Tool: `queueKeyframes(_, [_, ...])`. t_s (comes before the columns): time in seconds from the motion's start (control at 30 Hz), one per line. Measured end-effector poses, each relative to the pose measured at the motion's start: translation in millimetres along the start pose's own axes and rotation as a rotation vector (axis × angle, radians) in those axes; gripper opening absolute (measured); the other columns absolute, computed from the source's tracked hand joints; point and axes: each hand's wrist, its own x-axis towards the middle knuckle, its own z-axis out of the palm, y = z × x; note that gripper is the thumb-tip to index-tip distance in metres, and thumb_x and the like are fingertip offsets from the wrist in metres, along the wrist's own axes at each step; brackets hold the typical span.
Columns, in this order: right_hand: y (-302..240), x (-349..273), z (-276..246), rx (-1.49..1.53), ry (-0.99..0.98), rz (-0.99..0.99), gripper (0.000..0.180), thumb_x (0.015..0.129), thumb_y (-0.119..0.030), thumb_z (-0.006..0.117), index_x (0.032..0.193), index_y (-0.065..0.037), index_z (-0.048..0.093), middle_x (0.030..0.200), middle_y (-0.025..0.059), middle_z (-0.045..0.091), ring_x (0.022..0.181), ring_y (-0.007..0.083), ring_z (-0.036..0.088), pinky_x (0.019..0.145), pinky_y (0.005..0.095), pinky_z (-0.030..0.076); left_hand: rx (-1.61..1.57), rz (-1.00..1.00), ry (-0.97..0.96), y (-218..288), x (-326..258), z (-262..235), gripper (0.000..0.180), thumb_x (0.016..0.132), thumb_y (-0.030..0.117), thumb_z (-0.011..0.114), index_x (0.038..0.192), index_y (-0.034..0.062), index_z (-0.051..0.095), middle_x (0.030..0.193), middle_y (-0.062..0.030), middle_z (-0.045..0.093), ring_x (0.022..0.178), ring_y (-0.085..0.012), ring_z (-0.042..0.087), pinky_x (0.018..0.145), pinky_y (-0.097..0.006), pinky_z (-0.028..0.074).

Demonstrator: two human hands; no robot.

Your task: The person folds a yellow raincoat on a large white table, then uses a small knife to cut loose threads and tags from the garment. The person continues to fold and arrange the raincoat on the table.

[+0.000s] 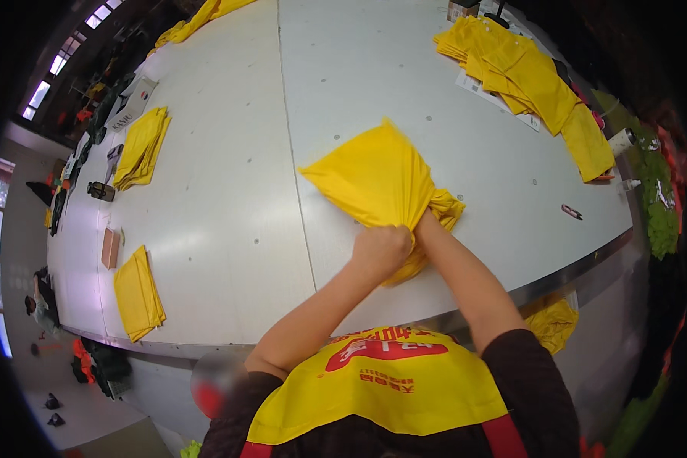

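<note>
Above the worktable, a piece of thin yellow cloth is bunched and puffed out, its far corner pointing away from me. My left hand is closed in a fist around its gathered near edge. My right hand goes into the folds just to the right; only the wrist shows, and cloth covers the fingers. Creases run from the gathered part toward the far corners. Some of the cloth hangs loose below and to the right of my hands.
Stacked yellow cloth pieces lie at the far right, left and near left of the pale table. A small brown box stands at left. A small dark red tool lies near the right edge.
</note>
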Motion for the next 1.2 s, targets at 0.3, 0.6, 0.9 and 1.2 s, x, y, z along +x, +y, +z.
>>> queueKeyframes(0.3, [12, 35, 1, -0.062, 0.034, -0.04, 0.04, 0.086, -0.024, 0.039, 0.122, -0.01, 0.043, 0.123, 0.008, 0.046, 0.113, 0.0258, 0.043, 0.097, 0.0354, 0.031, -0.08, -0.117, -0.122, -13, 11, -14, 0.019, 0.077, 0.019, 0.056, 0.064, 0.0059, 0.055, 0.06, -0.0118, 0.059, 0.051, -0.0279, 0.057, 0.047, -0.037, 0.045])
queueKeyframes(0.6, [21, 63, 1, -0.13, 0.036, -0.049, 0.042, 0.086, -0.026, 0.041, 0.124, -0.01, 0.043, 0.124, 0.008, 0.046, 0.114, 0.0259, 0.044, 0.097, 0.0359, 0.031, -0.159, -0.099, -0.085, -16, 19, -7, 0.019, 0.076, 0.019, 0.058, 0.063, 0.006, 0.052, 0.058, -0.0114, 0.056, 0.05, -0.0292, 0.056, 0.046, -0.037, 0.045])
queueKeyframes(0.9, [16, 19, 28, -0.451, 0.044, -0.2, 0.044, 0.085, -0.029, 0.043, 0.125, -0.01, 0.043, 0.126, 0.008, 0.047, 0.114, 0.0261, 0.044, 0.098, 0.0365, 0.031, -0.171, -0.157, 0.128, -42, 16, -11, 0.033, 0.083, 0.026, 0.058, 0.059, 0.0074, 0.047, 0.055, -0.0093, 0.052, 0.047, -0.0277, 0.051, 0.042, -0.036, 0.039])
queueKeyframes(1.2, [6, -9, 48, -0.851, -0.1, -0.356, 0.046, 0.085, -0.031, 0.046, 0.126, -0.009, 0.043, 0.127, 0.0079, 0.047, 0.115, 0.0262, 0.045, 0.099, 0.0371, 0.032, -0.165, -0.039, 0.266, -35, -10, 1, 0.028, 0.074, 0.018, 0.067, 0.06, 0.0077, 0.046, 0.056, -0.0085, 0.05, 0.054, -0.0262, 0.051, 0.052, -0.036, 0.041])
